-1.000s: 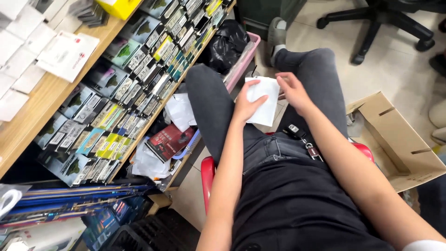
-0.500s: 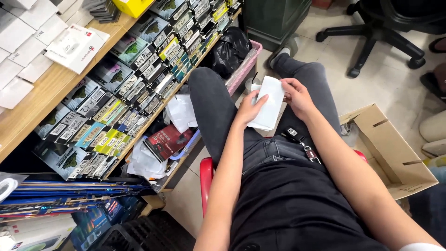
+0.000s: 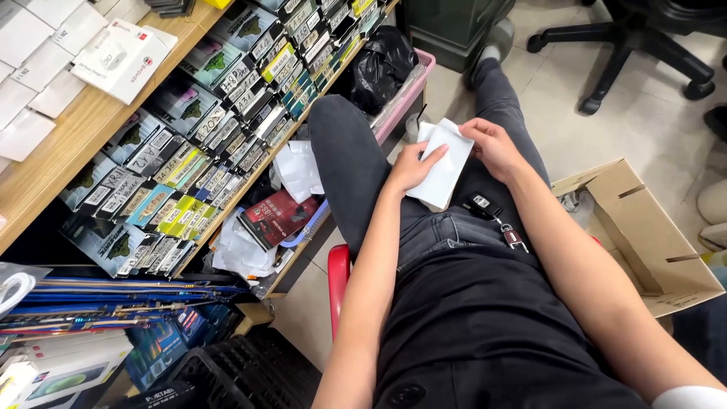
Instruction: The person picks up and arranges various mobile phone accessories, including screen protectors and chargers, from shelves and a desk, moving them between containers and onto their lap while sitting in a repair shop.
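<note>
Between both hands (image 3: 454,155), flat white packet (image 3: 441,168)

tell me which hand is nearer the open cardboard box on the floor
Right. The right hand grips the white packet on the side facing the cardboard box; the left hand holds the packet's far side, farther from it.
</note>
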